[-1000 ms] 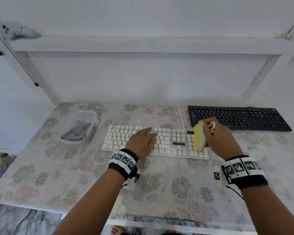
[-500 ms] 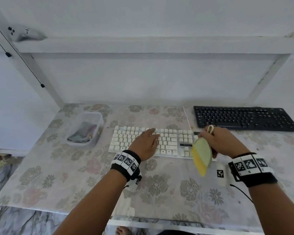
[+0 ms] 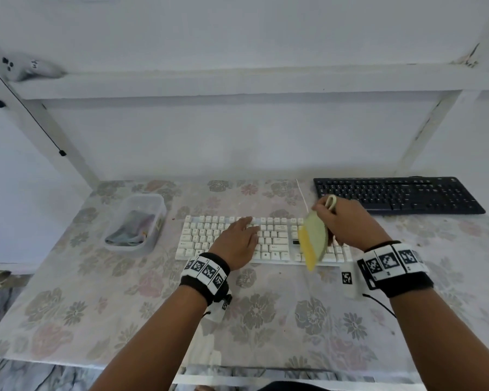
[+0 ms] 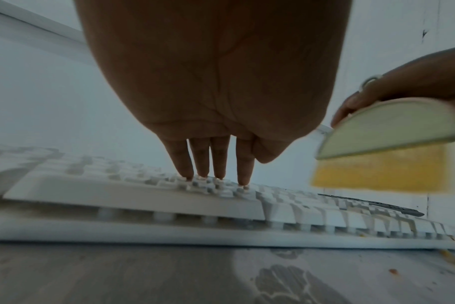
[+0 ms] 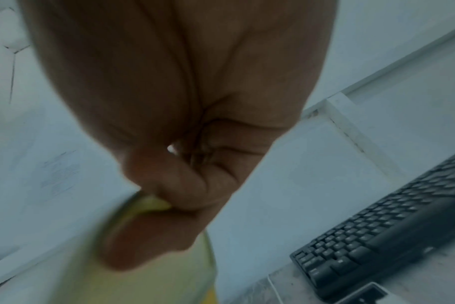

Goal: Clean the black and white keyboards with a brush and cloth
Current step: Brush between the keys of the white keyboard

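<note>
The white keyboard (image 3: 203, 238) lies mid-table, also seen close up as the white keyboard (image 4: 221, 205) in the left wrist view. My left hand (image 3: 237, 238) lies flat on its middle keys, fingers (image 4: 216, 160) straight and pressing down. My right hand (image 3: 342, 221) grips a brush (image 3: 314, 238) with a pale green back and yellow bristles, held over the keyboard's right end. The brush (image 4: 385, 148) shows blurred in the left wrist view, and the right hand (image 5: 174, 185) curls round its green handle. The black keyboard (image 3: 395, 194) lies at the back right, untouched.
A clear plastic tub (image 3: 136, 221) holding a folded cloth (image 3: 130, 231) stands left of the white keyboard. A white cable (image 3: 301, 193) runs back from it. The flowered table cover (image 3: 266, 320) spreads to the front edge. White frame posts rise behind.
The brush swept toward me off the keyboard's right end half a second ago, then came back over the keys. My left hand stayed flat on the white keyboard.
</note>
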